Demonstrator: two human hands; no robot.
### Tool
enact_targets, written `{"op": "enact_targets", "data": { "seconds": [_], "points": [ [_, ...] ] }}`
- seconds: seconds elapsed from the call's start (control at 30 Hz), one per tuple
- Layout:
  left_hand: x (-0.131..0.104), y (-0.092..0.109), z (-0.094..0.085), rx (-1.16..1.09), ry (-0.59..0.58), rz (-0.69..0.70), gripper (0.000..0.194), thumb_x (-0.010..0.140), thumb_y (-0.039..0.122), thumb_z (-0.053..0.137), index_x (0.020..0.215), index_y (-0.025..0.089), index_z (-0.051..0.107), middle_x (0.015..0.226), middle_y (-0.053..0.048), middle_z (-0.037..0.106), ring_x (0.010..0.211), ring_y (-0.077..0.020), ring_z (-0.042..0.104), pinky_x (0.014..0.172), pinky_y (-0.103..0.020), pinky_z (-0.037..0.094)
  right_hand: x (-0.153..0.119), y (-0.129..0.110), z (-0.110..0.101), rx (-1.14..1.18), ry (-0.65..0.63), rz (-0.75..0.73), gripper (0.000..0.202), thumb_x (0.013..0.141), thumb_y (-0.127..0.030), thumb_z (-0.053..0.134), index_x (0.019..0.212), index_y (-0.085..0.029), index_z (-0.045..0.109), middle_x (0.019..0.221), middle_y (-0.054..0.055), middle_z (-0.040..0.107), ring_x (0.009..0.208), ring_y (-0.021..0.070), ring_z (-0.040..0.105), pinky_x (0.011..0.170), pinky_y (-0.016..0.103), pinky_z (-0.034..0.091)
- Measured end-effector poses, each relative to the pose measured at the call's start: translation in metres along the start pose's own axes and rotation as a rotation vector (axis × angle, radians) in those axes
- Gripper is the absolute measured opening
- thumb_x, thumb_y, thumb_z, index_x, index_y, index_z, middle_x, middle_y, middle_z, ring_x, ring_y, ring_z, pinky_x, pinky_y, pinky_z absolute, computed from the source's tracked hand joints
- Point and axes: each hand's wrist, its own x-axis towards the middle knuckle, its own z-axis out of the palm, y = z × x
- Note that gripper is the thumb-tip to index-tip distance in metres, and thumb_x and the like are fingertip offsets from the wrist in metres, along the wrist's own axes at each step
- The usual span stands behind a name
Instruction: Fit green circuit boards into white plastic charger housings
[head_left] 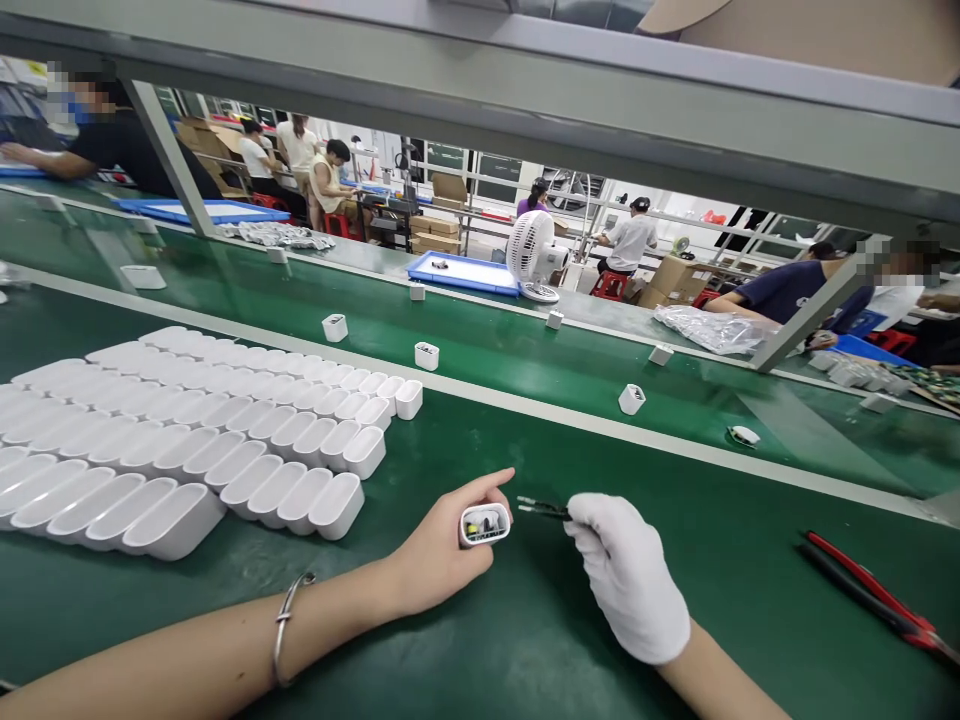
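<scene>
My bare left hand (pixel 431 560), with a silver bangle on its wrist, holds a white oval housing (pixel 466 532) with its open end facing up. Green, yellow and dark parts show inside the housing, and my index finger points out past it. To the right, my right hand (pixel 630 580) wears a white glove and is closed on dark tweezers (pixel 551 510). The tips of the tweezers point left towards the housing without touching it. Rows of white oval housings (pixel 180 515) stand on the green work surface (pixel 570 630) at the left.
Red and black pliers (pixel 870 590) lie at the right. Beyond a pale rail (pixel 555 413), white housings (pixel 427 355) stand spaced out on a green belt (pixel 495 360). A white fan (pixel 531 250) and blue-edged trays (pixel 465 272) are farther back. Several people sit beyond; a metal beam crosses above.
</scene>
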Motion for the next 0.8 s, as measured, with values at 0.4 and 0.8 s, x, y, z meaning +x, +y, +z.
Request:
{"op": "enact_targets", "data": {
  "seconds": [0.4, 0.8],
  "points": [
    [0.001, -0.007, 0.0, 0.017, -0.104, -0.037, 0.084, 0.06, 0.004, 0.043, 0.139, 0.029, 0.032, 0.096, 0.002, 0.05, 0.073, -0.0103, 0.045, 0.067, -0.025, 0.036, -0.001, -0.014, 0.003, -0.1, -0.07, -0.188, 0.055, 0.075, 0.007, 0.032, 0.117, -0.024, 0.049, 0.075, -0.003, 0.061, 0.059, 0.0095, 0.048, 0.059, 0.028, 0.027],
    [0.0, -0.013, 0.0, 0.077, -0.165, 0.064, 0.091, 0.063, 0.001, 0.042, 0.144, 0.033, 0.016, 0.094, 0.003, 0.052, 0.078, -0.0123, 0.05, 0.074, -0.029, 0.04, 0.013, -0.02, -0.013, -0.375, -0.075, -0.277, 0.049, 0.068, 0.008, 0.036, 0.096, -0.024, 0.06, 0.071, -0.001, 0.059, 0.057, 0.0133, 0.036, 0.062, 0.032, 0.022]
  ]
}}
